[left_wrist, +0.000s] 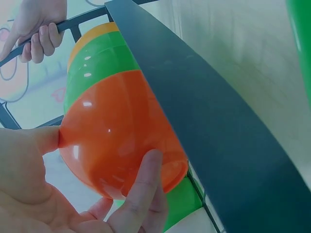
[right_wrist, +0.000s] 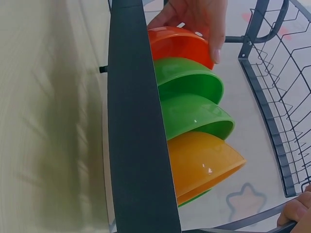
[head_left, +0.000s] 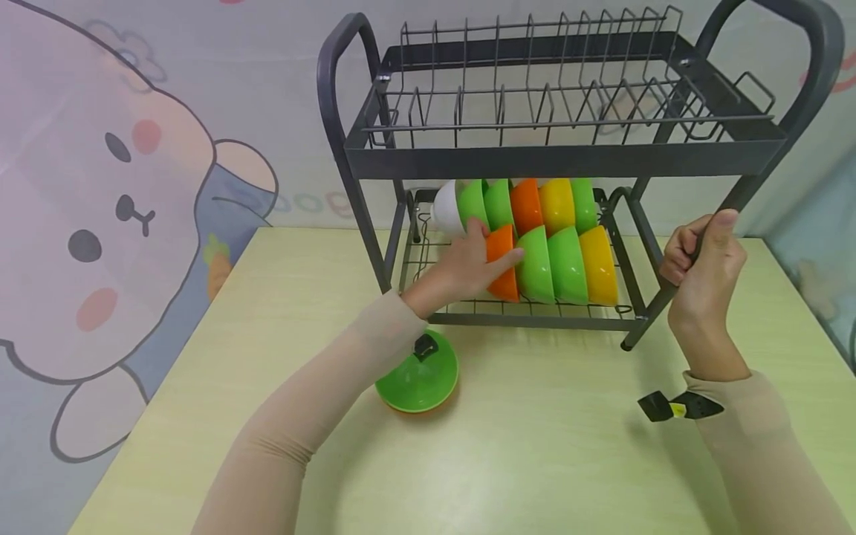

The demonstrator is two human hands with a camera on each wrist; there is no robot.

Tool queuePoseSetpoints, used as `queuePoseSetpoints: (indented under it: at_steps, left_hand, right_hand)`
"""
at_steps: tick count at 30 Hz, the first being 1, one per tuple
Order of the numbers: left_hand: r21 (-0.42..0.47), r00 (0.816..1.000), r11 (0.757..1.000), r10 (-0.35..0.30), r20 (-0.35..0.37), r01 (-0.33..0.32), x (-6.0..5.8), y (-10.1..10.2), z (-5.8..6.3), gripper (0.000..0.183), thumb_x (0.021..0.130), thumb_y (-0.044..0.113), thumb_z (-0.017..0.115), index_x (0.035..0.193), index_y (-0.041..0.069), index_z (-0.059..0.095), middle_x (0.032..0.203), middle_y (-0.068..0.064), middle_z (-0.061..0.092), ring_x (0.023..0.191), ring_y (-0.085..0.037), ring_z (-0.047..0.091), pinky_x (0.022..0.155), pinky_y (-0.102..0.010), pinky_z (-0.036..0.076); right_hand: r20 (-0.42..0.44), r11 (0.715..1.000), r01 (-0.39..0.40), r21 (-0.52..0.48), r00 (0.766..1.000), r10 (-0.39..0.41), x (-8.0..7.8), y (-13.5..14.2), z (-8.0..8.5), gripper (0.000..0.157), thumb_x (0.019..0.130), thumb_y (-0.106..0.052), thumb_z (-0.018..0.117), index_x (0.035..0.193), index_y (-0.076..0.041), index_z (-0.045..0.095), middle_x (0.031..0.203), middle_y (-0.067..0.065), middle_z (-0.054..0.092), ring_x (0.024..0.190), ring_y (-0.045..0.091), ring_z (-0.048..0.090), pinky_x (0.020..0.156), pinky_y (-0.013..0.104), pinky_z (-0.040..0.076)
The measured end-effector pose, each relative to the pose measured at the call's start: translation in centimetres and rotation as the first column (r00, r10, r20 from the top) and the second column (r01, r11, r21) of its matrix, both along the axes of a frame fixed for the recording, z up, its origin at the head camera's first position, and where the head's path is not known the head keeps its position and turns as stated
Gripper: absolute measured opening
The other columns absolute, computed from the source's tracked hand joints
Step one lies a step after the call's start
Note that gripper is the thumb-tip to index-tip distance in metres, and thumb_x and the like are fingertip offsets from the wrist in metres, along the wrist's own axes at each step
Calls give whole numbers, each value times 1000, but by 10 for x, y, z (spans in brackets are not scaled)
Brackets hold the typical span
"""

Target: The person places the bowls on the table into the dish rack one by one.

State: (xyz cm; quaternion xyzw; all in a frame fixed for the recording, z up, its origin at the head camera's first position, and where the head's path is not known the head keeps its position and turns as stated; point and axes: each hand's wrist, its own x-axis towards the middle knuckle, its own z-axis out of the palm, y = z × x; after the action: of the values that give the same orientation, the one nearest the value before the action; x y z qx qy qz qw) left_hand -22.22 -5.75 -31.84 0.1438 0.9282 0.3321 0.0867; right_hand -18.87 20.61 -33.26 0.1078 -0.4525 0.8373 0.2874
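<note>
On the lower shelf of a dark two-tier dish rack (head_left: 568,160), my left hand (head_left: 461,267) holds an orange bowl (head_left: 503,282) at the left end of the front row. In the left wrist view, the thumb is on one side of this orange bowl (left_wrist: 112,131) and the fingers are on the other. Two green bowls (head_left: 535,267) and a yellow bowl (head_left: 600,267) stand tilted on edge to its right. My right hand (head_left: 709,275) grips the rack's right side post, its fingers curled round the bar.
Behind stands a row of white (head_left: 446,208), green, orange and yellow bowls. A green bowl (head_left: 428,383) lies on the table before the rack, partly under my left sleeve, an orange rim showing beneath. The upper wire shelf (head_left: 535,96) overhangs the bowls.
</note>
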Motion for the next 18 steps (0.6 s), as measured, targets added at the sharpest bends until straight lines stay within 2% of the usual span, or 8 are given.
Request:
queuePoseSetpoints:
  at_steps: [9, 18]
  left_hand:
    - [-14, 1000, 1000, -1, 21, 1, -2, 2, -2, 67, 99, 58, 51, 133, 4, 29, 73, -6, 40, 55, -20, 46, 52, -26, 41]
    - [4, 1000, 1000, -22, 22, 22, -4, 0, -2, 67, 99, 56, 51, 133, 3, 29, 70, -5, 39, 54, -17, 43, 53, -25, 39]
  right_hand:
    - [3, 1000, 6, 6, 1000, -6, 1, 1, 0, 52, 109, -30, 38, 66, -1, 33, 52, 4, 27, 43, 11, 20, 43, 25, 8]
    - [-3, 1000, 3, 14, 1000, -3, 0, 1, 0, 52, 109, -30, 39, 67, 0, 33, 52, 4, 27, 43, 11, 20, 43, 26, 8]
